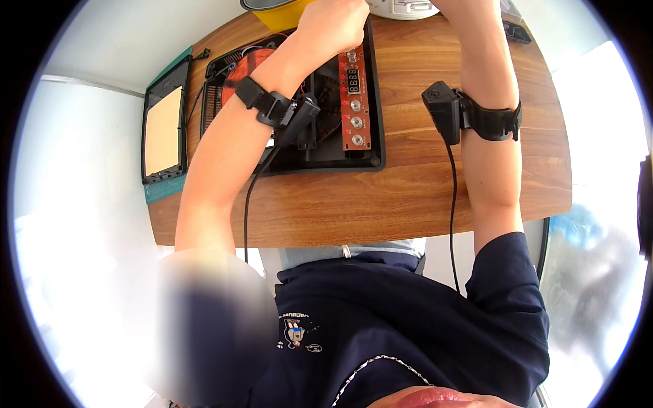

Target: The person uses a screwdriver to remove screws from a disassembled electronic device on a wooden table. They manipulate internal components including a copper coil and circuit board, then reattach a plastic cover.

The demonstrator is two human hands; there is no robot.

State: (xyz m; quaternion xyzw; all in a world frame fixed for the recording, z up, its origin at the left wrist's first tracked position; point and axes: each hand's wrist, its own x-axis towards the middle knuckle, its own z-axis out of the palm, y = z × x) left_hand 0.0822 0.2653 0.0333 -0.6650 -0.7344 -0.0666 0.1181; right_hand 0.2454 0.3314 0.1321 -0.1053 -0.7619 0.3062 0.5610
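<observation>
My left hand (338, 26) is at the top edge, over the far side of an opened black appliance housing (373, 153). Its fingers look curled in, and whatever they may hold is hidden. Inside the housing lie a round copper-coloured coil (253, 66), partly behind my left forearm, and a red circuit board (356, 112) with a small dark display and several round buttons. My right hand (466, 4) is mostly cut off by the top edge, near a white rounded object (403, 8); its fingers do not show.
A yellow container (275, 17) with a dark rim stands at the far edge. On the left, a black-framed panel with a tan face (165, 132) rests on a green mat (163, 192). A small black object (518, 32) lies far right on the wooden table (415, 204). Cables hang from both forearm straps.
</observation>
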